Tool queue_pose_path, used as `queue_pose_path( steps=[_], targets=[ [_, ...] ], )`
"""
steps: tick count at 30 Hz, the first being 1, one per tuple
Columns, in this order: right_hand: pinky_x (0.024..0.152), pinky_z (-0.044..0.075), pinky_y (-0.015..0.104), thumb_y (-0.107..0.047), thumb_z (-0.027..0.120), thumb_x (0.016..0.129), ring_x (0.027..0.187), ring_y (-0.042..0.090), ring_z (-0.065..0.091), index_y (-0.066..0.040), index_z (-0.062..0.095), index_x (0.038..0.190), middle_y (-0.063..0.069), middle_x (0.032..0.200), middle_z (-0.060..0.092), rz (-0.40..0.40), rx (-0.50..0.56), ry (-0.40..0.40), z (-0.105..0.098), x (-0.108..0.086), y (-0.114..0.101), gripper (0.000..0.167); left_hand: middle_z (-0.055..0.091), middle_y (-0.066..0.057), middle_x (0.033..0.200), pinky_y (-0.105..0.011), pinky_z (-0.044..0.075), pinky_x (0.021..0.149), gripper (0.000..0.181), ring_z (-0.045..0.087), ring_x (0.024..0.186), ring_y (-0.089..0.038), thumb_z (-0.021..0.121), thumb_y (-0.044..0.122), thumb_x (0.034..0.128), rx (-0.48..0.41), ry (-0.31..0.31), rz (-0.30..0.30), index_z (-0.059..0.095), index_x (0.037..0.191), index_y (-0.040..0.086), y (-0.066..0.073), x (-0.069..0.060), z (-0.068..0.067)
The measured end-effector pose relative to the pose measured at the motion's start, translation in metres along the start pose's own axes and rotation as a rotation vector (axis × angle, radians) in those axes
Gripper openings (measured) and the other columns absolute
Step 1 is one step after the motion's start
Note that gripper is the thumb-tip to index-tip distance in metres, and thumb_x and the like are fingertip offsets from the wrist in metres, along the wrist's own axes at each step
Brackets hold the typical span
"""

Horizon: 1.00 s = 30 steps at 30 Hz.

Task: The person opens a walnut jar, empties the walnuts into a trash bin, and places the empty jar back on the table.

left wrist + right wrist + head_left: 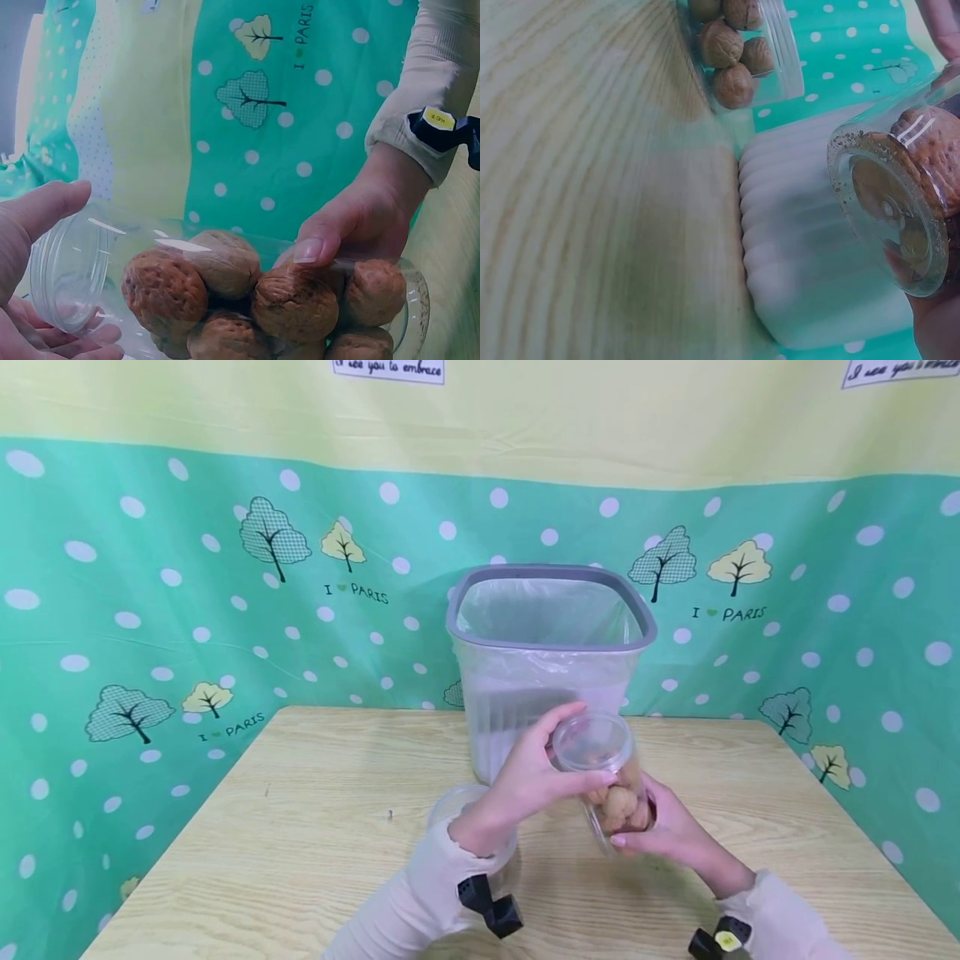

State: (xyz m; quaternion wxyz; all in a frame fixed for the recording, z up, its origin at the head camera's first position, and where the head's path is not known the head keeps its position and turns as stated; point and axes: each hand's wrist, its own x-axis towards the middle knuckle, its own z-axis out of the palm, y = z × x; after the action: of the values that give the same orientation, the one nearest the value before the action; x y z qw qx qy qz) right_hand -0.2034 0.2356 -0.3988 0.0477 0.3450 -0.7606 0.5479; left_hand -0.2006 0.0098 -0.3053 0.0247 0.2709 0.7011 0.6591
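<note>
A clear plastic jar (595, 742) with several walnuts (296, 304) inside is held tilted above the table. Around its mouth end curls my left hand (525, 777), thumb on one side and fingers on the other. My right hand (671, 831) grips the lower part, near the base. The left wrist view shows a ridged rim (56, 274); I cannot tell whether a clear lid is on it. A second clear jar (784, 56), also with walnuts, stands on the table, partly hidden by my left forearm in the head view.
Behind the hands stands a pale ribbed bin (498, 702) with a grey rim (551, 572) and a clear liner bag. The wooden table (315, 827) backs onto a green dotted cloth (225, 643), which also hangs along both sides.
</note>
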Motion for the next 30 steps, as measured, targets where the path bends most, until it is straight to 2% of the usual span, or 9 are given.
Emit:
queue_pose_path(
  steps=[7,12,16,20,24,30],
  targets=[
    [0.084,0.049,0.021,0.005,0.077,0.064,0.099,0.007,0.059,0.000,0.045,0.129,-0.007,0.113,0.061,0.007,-0.042,0.002,-0.001,0.005,-0.005,0.073,0.053,-0.008,0.129,-0.028,0.046,0.092,0.075,0.056,0.107,-0.016,0.077,0.008,0.0752,-0.045,-0.017,-0.005,0.040,0.140,0.013,0.001,-0.001,-0.007],
    [0.082,0.050,0.024,0.005,0.076,0.066,0.098,0.010,0.060,0.002,0.044,0.129,-0.004,0.114,0.061,0.021,-0.015,-0.034,-0.001,0.008,-0.009,0.071,0.050,-0.004,0.133,-0.029,0.045,0.094,0.074,0.053,0.110,-0.013,0.077,0.009,0.0752,-0.015,-0.021,0.015,0.041,0.140,0.013,0.000,-0.001,-0.014],
    [0.080,0.051,0.024,0.003,0.078,0.067,0.096,0.010,0.061,0.003,0.044,0.130,-0.002,0.112,0.062,0.015,-0.035,-0.055,-0.003,0.011,-0.013,0.071,0.051,-0.005,0.133,-0.030,0.046,0.093,0.074,0.054,0.110,-0.015,0.077,0.008,0.0751,-0.007,-0.031,0.027,0.042,0.140,0.012,0.000,-0.001,-0.020],
    [0.077,0.051,0.024,-0.001,0.082,0.065,0.091,0.009,0.061,0.002,0.048,0.125,0.000,0.106,0.063,0.036,-0.085,-0.051,-0.005,0.016,-0.017,0.069,0.052,-0.006,0.132,-0.032,0.045,0.094,0.073,0.054,0.110,-0.016,0.076,0.009,0.0752,-0.008,-0.028,0.026,0.043,0.140,0.012,0.002,-0.001,-0.025],
    [0.081,0.051,0.024,-0.003,0.082,0.066,0.095,0.011,0.062,-0.002,0.048,0.129,0.004,0.110,0.063,0.050,-0.081,-0.064,-0.006,0.022,-0.022,0.071,0.052,-0.007,0.132,-0.032,0.044,0.097,0.072,0.052,0.113,-0.017,0.076,0.007,0.0750,-0.033,-0.015,0.021,0.043,0.139,0.010,0.003,-0.002,-0.031],
    [0.077,0.052,0.026,-0.007,0.083,0.066,0.091,0.013,0.063,-0.006,0.052,0.126,0.007,0.107,0.065,0.092,-0.111,-0.047,-0.007,0.026,-0.030,0.067,0.051,-0.010,0.132,-0.032,0.045,0.095,0.071,0.053,0.111,-0.017,0.073,0.003,0.0754,-0.065,-0.051,0.040,0.042,0.139,0.008,0.004,-0.002,-0.041]
  ],
)
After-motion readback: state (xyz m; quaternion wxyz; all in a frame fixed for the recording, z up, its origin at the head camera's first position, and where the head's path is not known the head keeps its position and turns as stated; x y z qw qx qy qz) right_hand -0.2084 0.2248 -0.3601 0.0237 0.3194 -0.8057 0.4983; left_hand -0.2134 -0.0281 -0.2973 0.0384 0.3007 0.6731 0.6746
